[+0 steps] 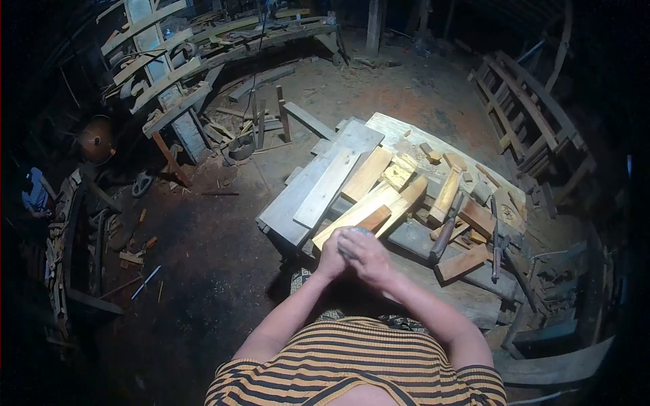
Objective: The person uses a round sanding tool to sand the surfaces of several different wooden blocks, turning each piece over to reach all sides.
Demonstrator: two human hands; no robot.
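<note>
Both hands meet at the near edge of the workbench. My left hand is closed round something small and greyish that I cannot make out. Against it, my right hand is closed over the same thing, its fingers bent. Just beyond them lie long pale wooden pieces and a short reddish-brown block. To the right on the bench are a dark-handled tool, another long tool and a brown wood block.
Grey boards cover the bench's left part. A long curved bench stands at the back, wooden racks at the right. Wood scraps and a white stick lie on the left floor.
</note>
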